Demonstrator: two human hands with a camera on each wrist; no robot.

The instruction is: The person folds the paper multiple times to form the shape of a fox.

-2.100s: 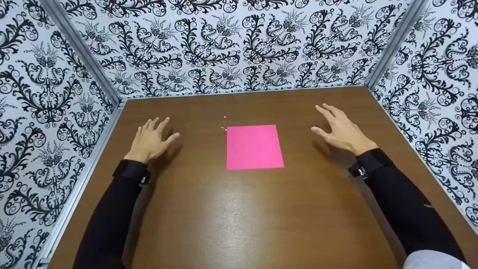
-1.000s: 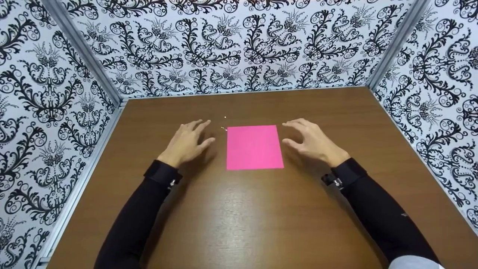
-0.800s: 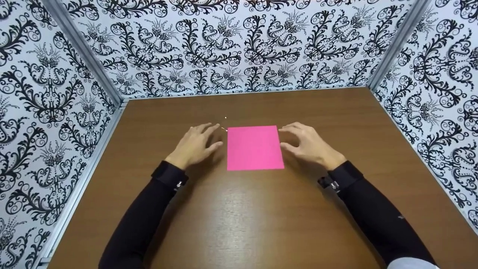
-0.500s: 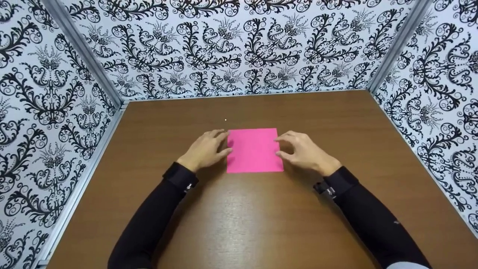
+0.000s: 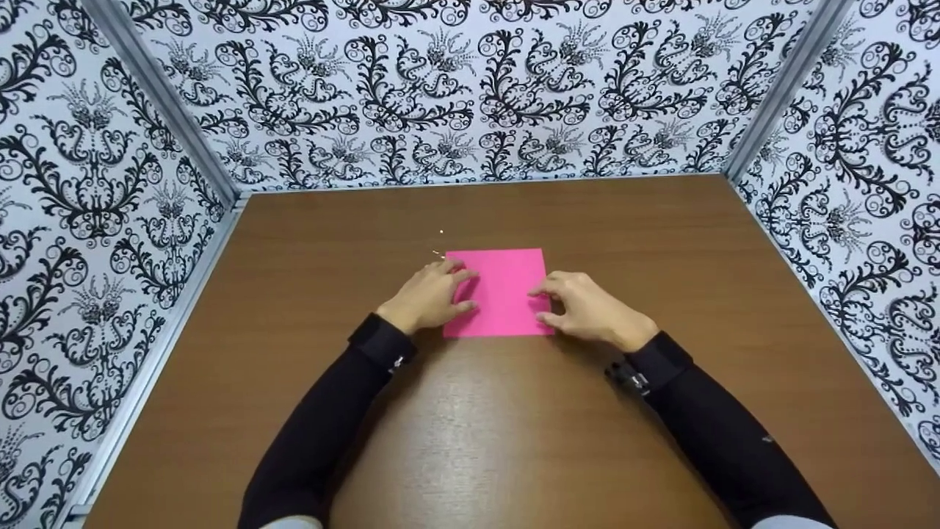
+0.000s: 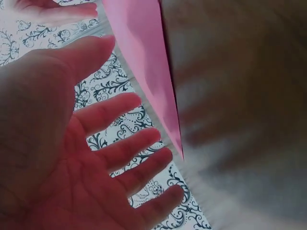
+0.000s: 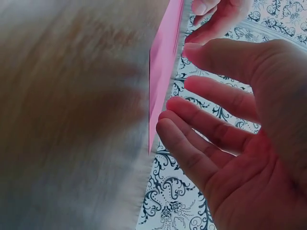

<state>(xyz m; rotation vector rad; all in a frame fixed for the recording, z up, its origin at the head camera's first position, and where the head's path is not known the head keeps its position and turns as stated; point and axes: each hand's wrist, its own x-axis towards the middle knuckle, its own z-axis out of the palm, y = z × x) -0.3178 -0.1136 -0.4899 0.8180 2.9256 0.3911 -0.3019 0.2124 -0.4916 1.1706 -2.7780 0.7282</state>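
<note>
Fingers (image 6: 127, 146) loosely spread, pinching nothing! Left hand (image 5: 429, 297) hangs over one edge of the pink sheet (image 5: 505, 292), right hand (image 5: 593, 310) over the opposite edge. Sheet's just below, between them on the wooden table (image 5: 470, 419): roughly square, no obvious long axis, neither hand clearly nearer.

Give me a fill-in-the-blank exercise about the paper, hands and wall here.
The square paper is ____ in color.
The left hand is over the paper's left edge, the right hand over its ____ edge.
The back wall has a black pattern on a ____ background.
Missing words: pink; right; white.
</note>
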